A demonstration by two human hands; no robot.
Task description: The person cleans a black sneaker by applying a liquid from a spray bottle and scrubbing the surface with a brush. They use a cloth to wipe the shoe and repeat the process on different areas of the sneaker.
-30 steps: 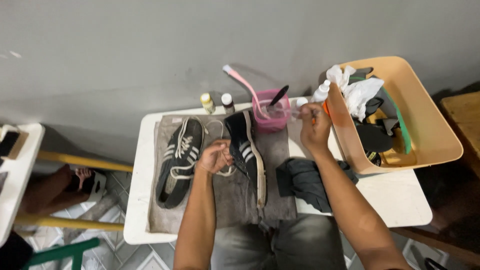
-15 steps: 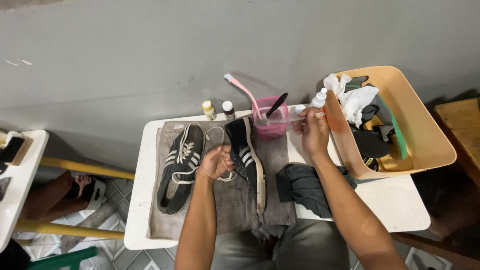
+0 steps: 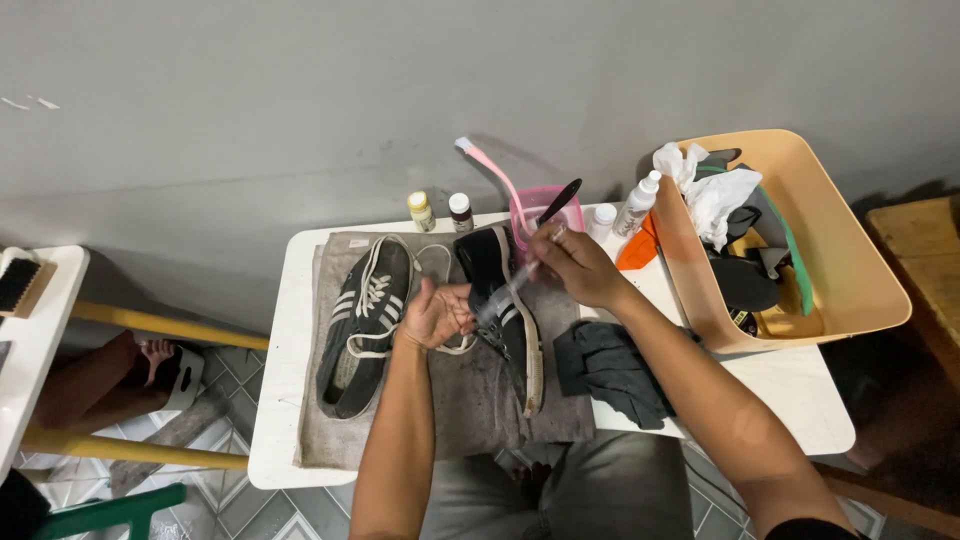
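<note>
My left hand [image 3: 437,315] curls around the side of the black canvas sneaker with white stripes [image 3: 508,310], tipped on its edge on the grey towel [image 3: 455,400] in the middle of the small white table [image 3: 780,385]. My right hand [image 3: 570,265] pinches a slim clear-handled brush [image 3: 510,285], its end down at the shoe's upper. The matching second sneaker [image 3: 362,325] lies flat just left, laces loose. A pink cup holding brushes [image 3: 545,210] stands behind, a dark grey rag [image 3: 610,368] to the right, beside a beige plastic basket of supplies [image 3: 850,270]
</note>
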